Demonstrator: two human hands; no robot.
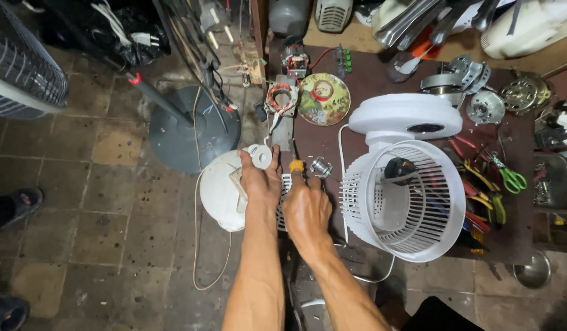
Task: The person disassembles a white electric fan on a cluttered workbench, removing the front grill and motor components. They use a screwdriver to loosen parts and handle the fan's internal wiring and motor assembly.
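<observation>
1. Left hand [260, 184]: fingers closed over a round white plastic fan housing [221, 196], which hangs off the table's left edge above the tiled floor.
2. Right hand [306, 211]: fist wrapped around a yellow-handled screwdriver [296, 167], held upright just beside the housing.
3. White slatted plastic fan grille [412, 205]: right of both hands, on the dark brown workbench [363, 76].
4. Green-handled scissors [510, 178]: far right.

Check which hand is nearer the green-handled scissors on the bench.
Right. The right hand sits nearer the green-handled scissors, though well apart, with the white fan cage between. The left hand is farther off.
</observation>
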